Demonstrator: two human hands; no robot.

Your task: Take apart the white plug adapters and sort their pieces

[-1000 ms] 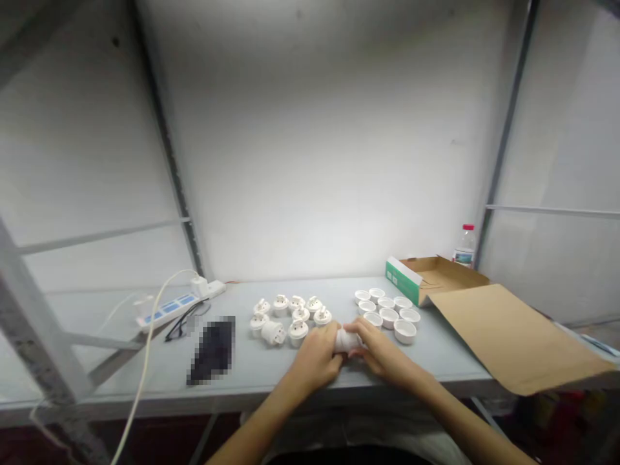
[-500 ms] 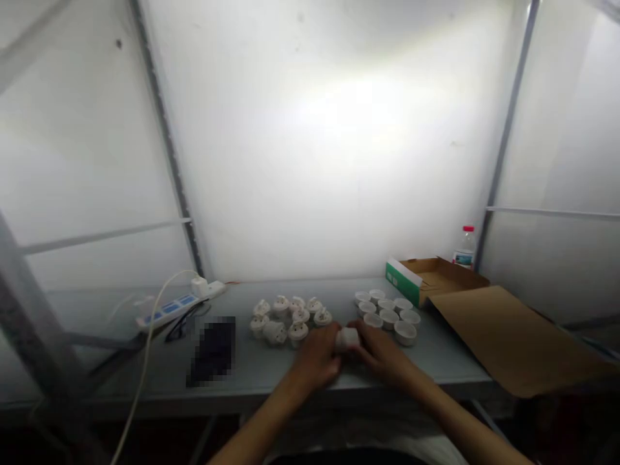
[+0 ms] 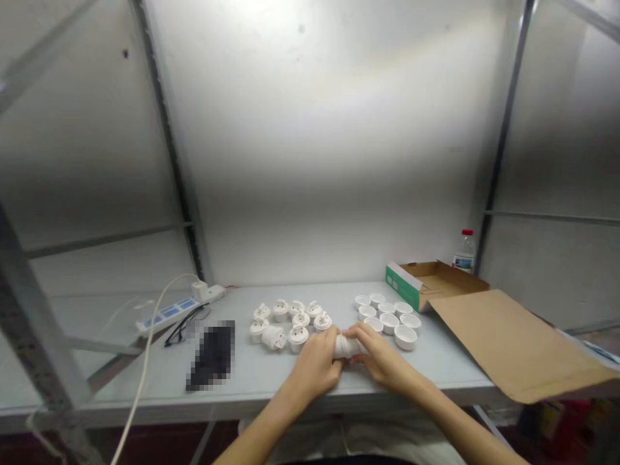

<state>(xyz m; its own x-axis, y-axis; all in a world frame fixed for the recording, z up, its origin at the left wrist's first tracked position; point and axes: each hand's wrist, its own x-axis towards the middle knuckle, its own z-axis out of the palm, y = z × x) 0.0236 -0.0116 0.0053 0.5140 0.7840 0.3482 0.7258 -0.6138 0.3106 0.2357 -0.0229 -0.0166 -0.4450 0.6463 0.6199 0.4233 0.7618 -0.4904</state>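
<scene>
Close to the table's front edge, my left hand (image 3: 317, 361) and my right hand (image 3: 379, 355) are both closed around one white round plastic part (image 3: 345, 347). It lies sideways between them, its left end covered by my left fingers. Left of my hands stands a group of white round plug-like pieces with pins on top, such as this plug piece (image 3: 298, 336); one of them, a tipped plug piece (image 3: 274, 337), rests on its side. To the right are several white round cups, the nearest cup (image 3: 405, 336) open upward.
A green and brown cardboard box (image 3: 407, 286) with its flap (image 3: 518, 342) folded out lies at right, a bottle (image 3: 464, 252) behind it. At left are a power strip (image 3: 172, 312), a cable (image 3: 145, 361), glasses (image 3: 181, 326) and a blurred-out dark object (image 3: 213, 355).
My right hand has shifted slightly right, and more of the white part shows between my hands. The picture's lighting has changed, with the back wall now darker. The other pieces stay put.
</scene>
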